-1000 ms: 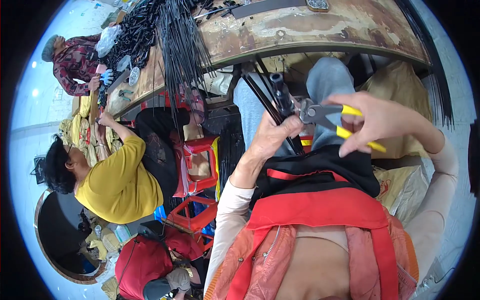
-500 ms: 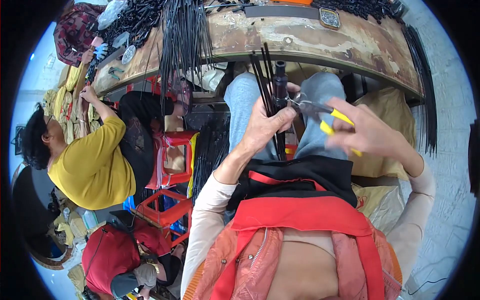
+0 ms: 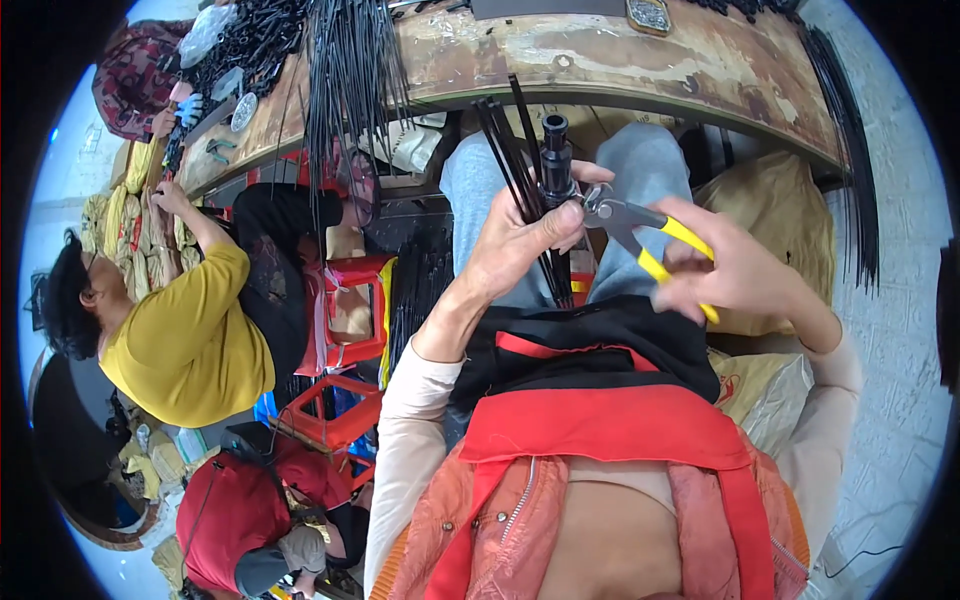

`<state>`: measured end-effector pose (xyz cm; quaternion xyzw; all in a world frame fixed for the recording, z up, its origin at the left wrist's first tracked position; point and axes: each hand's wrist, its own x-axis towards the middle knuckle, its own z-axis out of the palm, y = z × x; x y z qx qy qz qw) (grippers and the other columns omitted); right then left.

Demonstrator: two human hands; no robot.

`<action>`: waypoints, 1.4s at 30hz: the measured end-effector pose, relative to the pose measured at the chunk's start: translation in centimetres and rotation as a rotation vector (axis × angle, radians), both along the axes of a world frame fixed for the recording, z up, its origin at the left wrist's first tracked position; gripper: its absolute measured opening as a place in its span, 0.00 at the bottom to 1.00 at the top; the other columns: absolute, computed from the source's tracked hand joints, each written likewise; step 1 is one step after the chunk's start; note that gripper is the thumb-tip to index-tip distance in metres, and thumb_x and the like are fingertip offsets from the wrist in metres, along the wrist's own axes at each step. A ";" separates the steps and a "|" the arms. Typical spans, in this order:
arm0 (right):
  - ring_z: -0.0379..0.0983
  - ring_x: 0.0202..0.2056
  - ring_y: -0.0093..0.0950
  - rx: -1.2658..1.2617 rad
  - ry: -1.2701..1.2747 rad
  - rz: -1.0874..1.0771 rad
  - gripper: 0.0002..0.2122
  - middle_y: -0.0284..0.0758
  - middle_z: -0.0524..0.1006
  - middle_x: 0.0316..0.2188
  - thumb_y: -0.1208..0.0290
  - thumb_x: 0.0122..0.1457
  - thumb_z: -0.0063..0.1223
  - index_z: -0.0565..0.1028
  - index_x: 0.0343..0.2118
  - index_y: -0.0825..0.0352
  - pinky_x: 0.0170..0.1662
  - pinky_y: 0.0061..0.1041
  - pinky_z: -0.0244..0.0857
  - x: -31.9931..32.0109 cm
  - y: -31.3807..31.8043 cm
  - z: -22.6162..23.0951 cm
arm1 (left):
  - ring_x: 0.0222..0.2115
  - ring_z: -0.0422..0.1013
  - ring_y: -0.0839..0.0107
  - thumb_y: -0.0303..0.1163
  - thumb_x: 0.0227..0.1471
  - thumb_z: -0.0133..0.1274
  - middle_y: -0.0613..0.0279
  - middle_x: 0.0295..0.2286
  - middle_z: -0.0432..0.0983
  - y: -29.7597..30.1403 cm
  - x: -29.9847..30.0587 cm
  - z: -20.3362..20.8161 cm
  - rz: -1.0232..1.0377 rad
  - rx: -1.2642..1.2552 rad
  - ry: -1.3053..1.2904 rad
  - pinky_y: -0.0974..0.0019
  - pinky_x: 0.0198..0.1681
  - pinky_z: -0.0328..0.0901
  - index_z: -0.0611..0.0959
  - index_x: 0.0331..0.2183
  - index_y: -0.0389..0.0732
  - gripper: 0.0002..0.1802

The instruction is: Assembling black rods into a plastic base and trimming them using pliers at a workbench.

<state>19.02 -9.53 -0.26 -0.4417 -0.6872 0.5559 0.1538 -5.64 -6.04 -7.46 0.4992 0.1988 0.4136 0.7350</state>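
Note:
My left hand (image 3: 505, 245) is closed around an upright black tubular fitting (image 3: 556, 165) and a bundle of thin black rods (image 3: 508, 150), like the ribs and hub of an umbrella frame. Its thumb lies across the front of the fitting. My right hand (image 3: 735, 265) grips pliers (image 3: 630, 217) by their yellow handles, which are spread apart. The plier head is right beside the left thumb. A thin bent wire (image 3: 597, 190) shows between the plier head and the fitting; where its end goes is hidden by the fingers.
A worn wooden table (image 3: 690, 75) runs across the far side, with a small box of metal bits (image 3: 648, 15) on it. Long black rods (image 3: 355, 70) hang over its edge. Red stools (image 3: 335, 410) and co-workers (image 3: 190, 330) are at the left. A sack (image 3: 775, 240) stands at the right.
The pliers were blurred by motion and now show clearly, with their head near the left thumb. My left hand still holds the fitting and rods. The whole view has shifted slightly.

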 end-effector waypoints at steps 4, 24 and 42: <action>0.72 0.20 0.30 -0.253 -0.002 -0.044 0.23 0.40 0.71 0.20 0.72 0.54 0.59 0.63 0.49 0.72 0.24 0.30 0.64 -0.5 -0.6 0.4 | 0.22 0.57 0.84 0.39 0.59 0.54 0.75 0.21 0.63 -0.1 0.4 0.4 0.054 0.014 0.052 0.76 0.25 0.52 0.74 0.50 0.33 0.23; 0.77 0.28 0.32 0.643 -0.262 -0.014 0.20 0.39 0.74 0.25 0.75 0.55 0.54 0.65 0.50 0.71 0.29 0.31 0.68 0.1 -0.3 -2.1 | 0.22 0.58 0.82 0.41 0.58 0.54 0.73 0.21 0.64 0.9 0.0 -0.3 0.093 -0.012 0.026 0.76 0.26 0.54 0.74 0.49 0.31 0.25; 0.68 0.17 0.18 -0.355 0.189 -0.134 0.18 0.31 0.73 0.19 0.56 0.66 0.44 0.73 0.31 0.69 0.23 0.19 0.61 -2.4 -2.0 -4.5 | 0.24 0.63 0.81 0.34 0.59 0.54 0.68 0.23 0.69 -0.1 -1.0 -0.6 -0.056 0.032 0.014 0.74 0.28 0.60 0.72 0.45 0.34 0.17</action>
